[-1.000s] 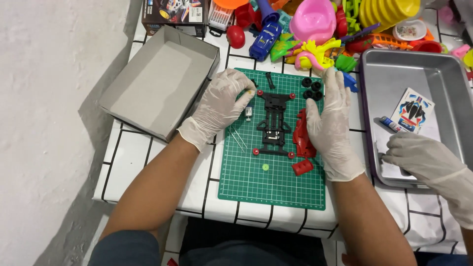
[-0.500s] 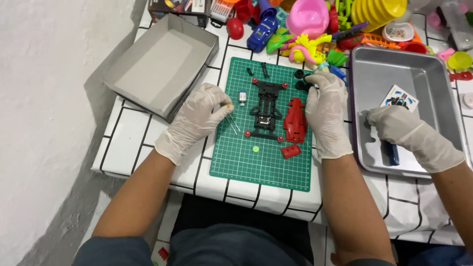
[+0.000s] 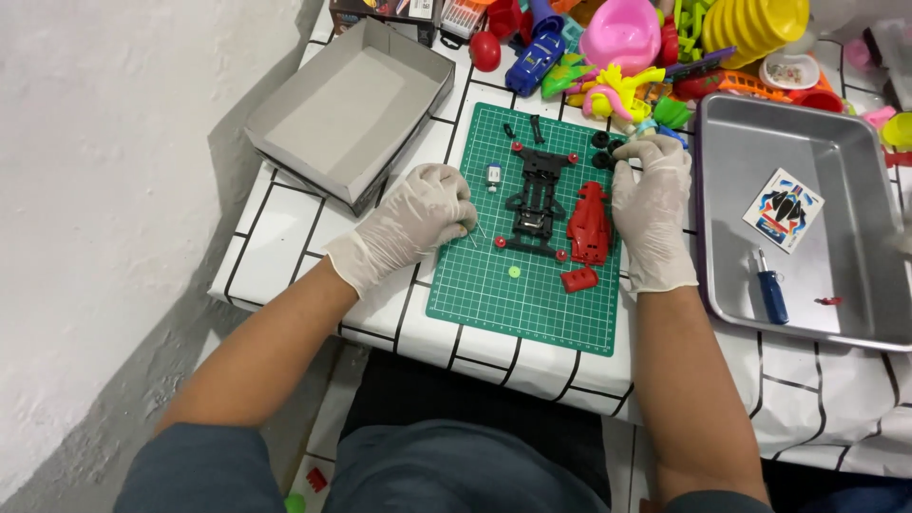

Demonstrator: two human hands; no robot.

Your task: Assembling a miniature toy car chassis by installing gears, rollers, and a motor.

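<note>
My left hand (image 3: 418, 223), in a white glove, rests at the left edge of the green cutting mat (image 3: 532, 309). Its curled fingertips pinch the end of a thin metal rod (image 3: 473, 237). A black toy-car chassis (image 3: 537, 199) with red rollers lies on the mat's middle. A red body shell (image 3: 589, 223) lies just right of it. My gloved right hand (image 3: 651, 214) lies flat beside the shell, fingertips touching small black wheels (image 3: 605, 150) and gripping nothing. A small grey motor (image 3: 493, 174), a green gear (image 3: 514, 272) and a red piece (image 3: 579, 279) lie loose on the mat.
A metal tray (image 3: 807, 142) at the right holds a sticker sheet (image 3: 784, 209) and a blue screwdriver (image 3: 771, 290). An open grey cardboard box (image 3: 351, 104) stands at the back left. Colourful plastic toys (image 3: 627, 38) crowd the back edge of the tiled table (image 3: 285, 228).
Another person's gloved hand has left the tray, where the blue screwdriver now lies. My left hand moved off the chassis to the mat's left edge. My right hand slid up to the wheels.
</note>
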